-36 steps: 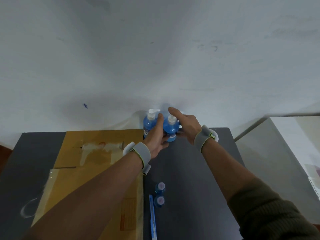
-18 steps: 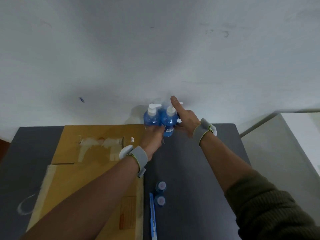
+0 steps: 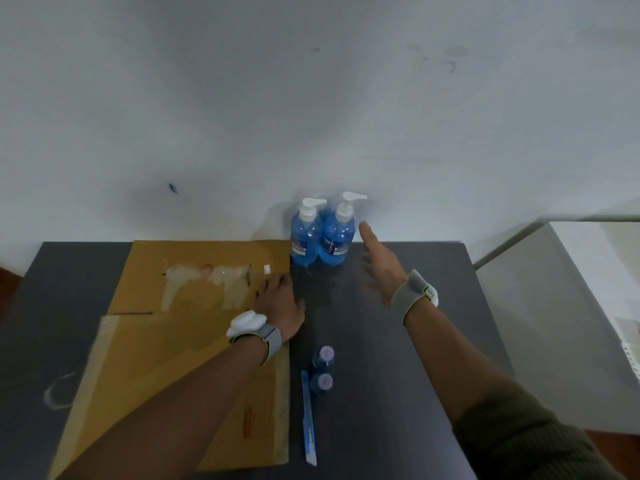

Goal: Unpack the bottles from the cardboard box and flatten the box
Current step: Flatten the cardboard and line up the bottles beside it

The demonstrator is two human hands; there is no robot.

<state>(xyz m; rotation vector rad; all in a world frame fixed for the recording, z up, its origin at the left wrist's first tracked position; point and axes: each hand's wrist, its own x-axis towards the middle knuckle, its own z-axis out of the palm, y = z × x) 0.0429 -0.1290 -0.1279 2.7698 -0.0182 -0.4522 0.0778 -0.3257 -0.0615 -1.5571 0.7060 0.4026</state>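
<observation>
flattened cardboard box (image 3: pixel 194 327) lies on my table (image 3: pixel 398 341); two blue pump bottles (image 3: pixel 322 233) stand touching at the back edge. my left hand (image 3: pixel 277 299) rests spread on cardboard, my right hand (image 3: pixel 381 268) open, empty — a careless sweep could topple them.

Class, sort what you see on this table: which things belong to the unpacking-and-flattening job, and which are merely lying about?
Belong to the job:
pump bottles, standing upright at the wall
flattened cardboard box, under the left hand
two small bottles

Lying about:
box cutter, beside the box
chalk mark on the table
</observation>
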